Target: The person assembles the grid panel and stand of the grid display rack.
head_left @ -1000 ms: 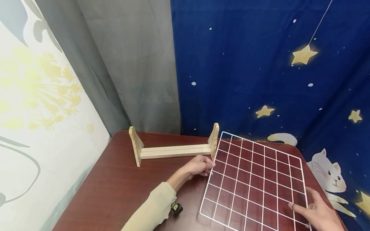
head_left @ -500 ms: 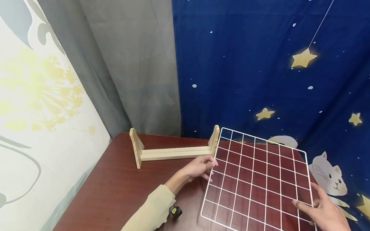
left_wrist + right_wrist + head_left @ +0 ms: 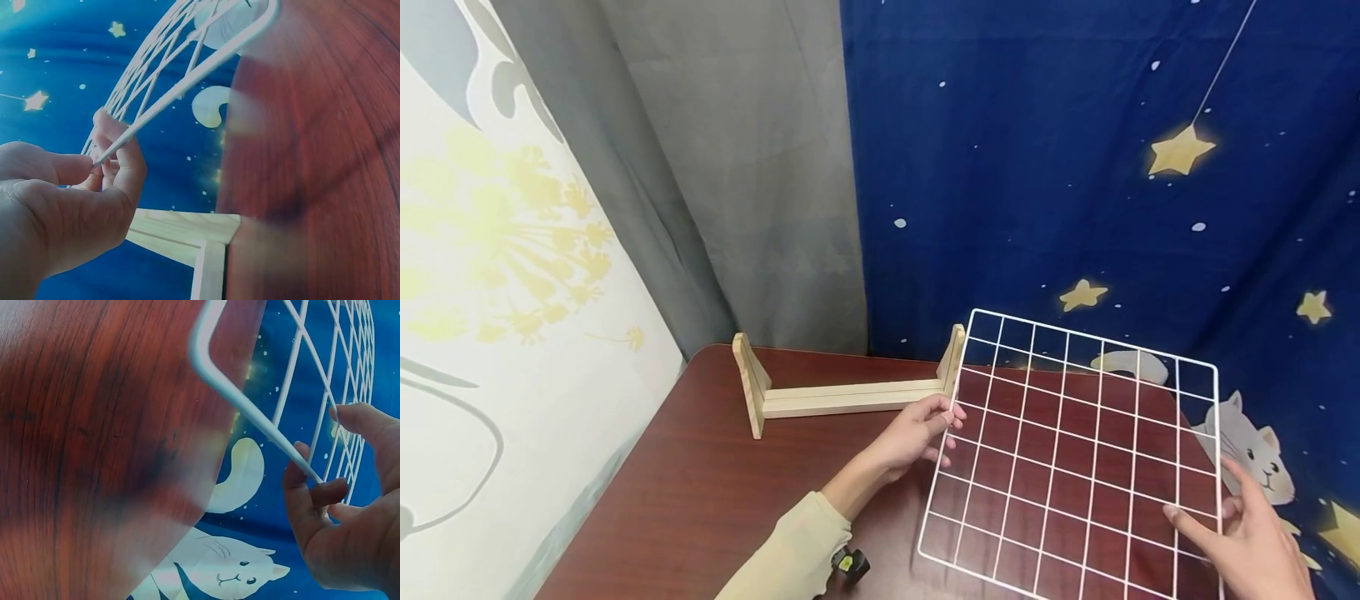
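A white wire grid panel [image 3: 1057, 431] is held tilted above the table between both hands. My left hand [image 3: 917, 433] pinches its left edge; in the left wrist view the thumb and fingers [image 3: 130, 165] close round the edge wire. On the opposite edge, my right hand [image 3: 1247, 529] grips the frame, its thumb lying over the mesh; the right wrist view shows fingers [image 3: 300, 506] curled at the edge wire. Behind the left hand stands a pale wooden stand [image 3: 853, 398] with two upright end pieces and a grooved crossbar. The panel's top left corner is close to the stand's right upright.
The red-brown table [image 3: 700, 500] reaches back to a grey curtain [image 3: 760, 167] and a blue star-patterned curtain [image 3: 1037, 167]. A patterned white cloth [image 3: 512, 292] hangs at the left. A small black device [image 3: 852, 565] sits at the left wrist.
The panel's far edge has risen and the panel stands more upright. Both hands keep their hold, and the right hand has shifted a little to the right. The wooden stand has stayed put.
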The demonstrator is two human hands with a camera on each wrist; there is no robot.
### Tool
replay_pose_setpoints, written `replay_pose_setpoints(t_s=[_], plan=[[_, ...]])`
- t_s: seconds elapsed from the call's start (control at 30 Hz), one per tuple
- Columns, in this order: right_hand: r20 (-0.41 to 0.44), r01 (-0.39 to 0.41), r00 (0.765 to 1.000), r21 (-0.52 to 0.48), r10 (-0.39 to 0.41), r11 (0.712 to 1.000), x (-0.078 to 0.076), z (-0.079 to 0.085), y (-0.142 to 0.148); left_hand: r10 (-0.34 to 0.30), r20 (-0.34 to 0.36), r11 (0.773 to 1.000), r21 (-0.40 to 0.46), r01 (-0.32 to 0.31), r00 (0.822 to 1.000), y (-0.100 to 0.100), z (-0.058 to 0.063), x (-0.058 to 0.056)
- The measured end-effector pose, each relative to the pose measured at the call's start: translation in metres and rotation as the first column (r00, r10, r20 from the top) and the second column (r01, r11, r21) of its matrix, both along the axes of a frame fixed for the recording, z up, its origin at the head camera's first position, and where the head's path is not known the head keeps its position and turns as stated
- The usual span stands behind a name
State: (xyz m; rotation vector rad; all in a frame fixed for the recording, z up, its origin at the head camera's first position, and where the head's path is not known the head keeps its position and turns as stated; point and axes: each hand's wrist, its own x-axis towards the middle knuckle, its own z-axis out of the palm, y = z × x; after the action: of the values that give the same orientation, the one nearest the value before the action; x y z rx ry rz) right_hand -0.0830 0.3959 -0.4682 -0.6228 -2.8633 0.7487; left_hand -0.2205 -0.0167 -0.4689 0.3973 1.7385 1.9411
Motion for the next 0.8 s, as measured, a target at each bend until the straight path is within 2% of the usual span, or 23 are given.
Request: replay_pose_setpoints(t_s=[0.13,0.3,0.57,0.8], plan=[[-0.051,0.01,0.999,-0.008,-0.01,1.0,0.002,0.001,-0.005,0.022,0.031,0.998,0.057,-0.024,0.999,-0.001,0.005,0.001],[-0.121,0.009,0.993,-0.017,-0.011,1.0,0.002,0.003,-0.012,0.082,0.062,0.984,0.15,-0.091,0.995,-0.001,0.009,0.003],[-0.248,-0.033,0.968,-0.023,0.026,0.999,0.0,0.004,-0.021,0.209,0.139,0.944,0.231,-0.237,0.968,0.001,0.013,0.007],[-0.324,-0.045,0.945,-0.044,0.029,0.998,-0.003,0.005,-0.027,0.216,0.227,0.914,0.294,-0.279,0.949,-0.001,0.019,0.01]])
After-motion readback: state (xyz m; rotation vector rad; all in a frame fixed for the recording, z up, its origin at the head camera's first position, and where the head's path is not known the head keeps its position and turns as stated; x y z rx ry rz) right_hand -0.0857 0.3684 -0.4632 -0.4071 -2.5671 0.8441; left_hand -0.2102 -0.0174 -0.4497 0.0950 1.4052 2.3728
